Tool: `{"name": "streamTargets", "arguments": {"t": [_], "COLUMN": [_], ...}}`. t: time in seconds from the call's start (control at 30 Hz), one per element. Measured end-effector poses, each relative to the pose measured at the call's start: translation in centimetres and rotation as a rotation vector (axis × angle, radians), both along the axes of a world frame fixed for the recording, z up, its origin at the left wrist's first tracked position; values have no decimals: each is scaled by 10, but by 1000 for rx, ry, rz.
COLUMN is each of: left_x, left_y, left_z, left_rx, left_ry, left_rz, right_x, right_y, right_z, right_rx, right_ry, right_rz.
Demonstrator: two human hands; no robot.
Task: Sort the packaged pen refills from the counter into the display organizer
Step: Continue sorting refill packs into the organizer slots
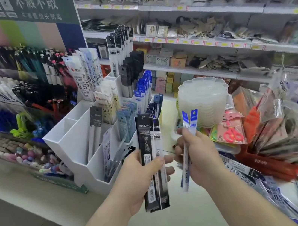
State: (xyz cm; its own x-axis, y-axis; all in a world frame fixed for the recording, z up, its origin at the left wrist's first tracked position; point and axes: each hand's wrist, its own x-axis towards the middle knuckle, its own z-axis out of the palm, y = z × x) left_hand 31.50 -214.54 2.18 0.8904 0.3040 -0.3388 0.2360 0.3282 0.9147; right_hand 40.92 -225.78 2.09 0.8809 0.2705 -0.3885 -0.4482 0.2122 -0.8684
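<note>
My left hand [141, 175] grips a small stack of black packaged pen refills [147, 152], held upright in front of the white display organizer [81, 140]. My right hand [194, 150] holds two blue-topped refill packs [190, 123] just to the right, tilted slightly. The organizer has several compartments; the rear ones hold black, blue and white refill packs, and the front left ones look nearly bare. More refill packs [253, 176] lie on the counter at lower right.
A stack of clear plastic containers [203, 99] stands behind my right hand. Pink scissors packs [230, 132] and piled packaged goods crowd the right counter. Pen displays fill the left. Store shelves run along the back.
</note>
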Motion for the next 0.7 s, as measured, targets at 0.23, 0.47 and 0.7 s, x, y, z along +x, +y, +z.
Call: {"name": "streamTargets", "arguments": {"t": [0.23, 0.47, 0.7], "left_x": [9, 21, 26], "left_y": [10, 12, 9], "left_z": [-4, -2, 7], "left_rx": [47, 117, 146], "left_ry": [46, 49, -7], "left_rz": [-41, -203, -185], "right_x": [10, 11, -1], "right_y": [-1, 6, 11], "right_z": [3, 2, 5], "right_rx": [290, 214, -204], "right_ry": [250, 131, -143], "right_rz": [11, -70, -231]}}
